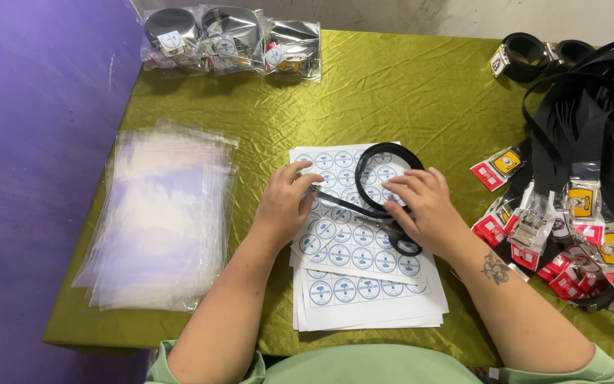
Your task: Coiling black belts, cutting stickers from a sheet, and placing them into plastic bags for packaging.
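Note:
A black belt [385,153] lies partly coiled on a stack of white sticker sheets [364,284] printed with round blue stickers, at the middle of the olive-green table [392,92]. My left hand [282,206] pinches the belt's strap near its metal end, on the left side of the sheets. My right hand [428,210] presses down on the strap, just below the coil. A loop of the strap shows under my right palm.
A stack of clear plastic bags [158,220] lies at the left. Bagged belts [232,39] sit at the back left. A heap of black belts with red and yellow tags [577,213] fills the right side. A purple wall [23,178] borders the table's left edge.

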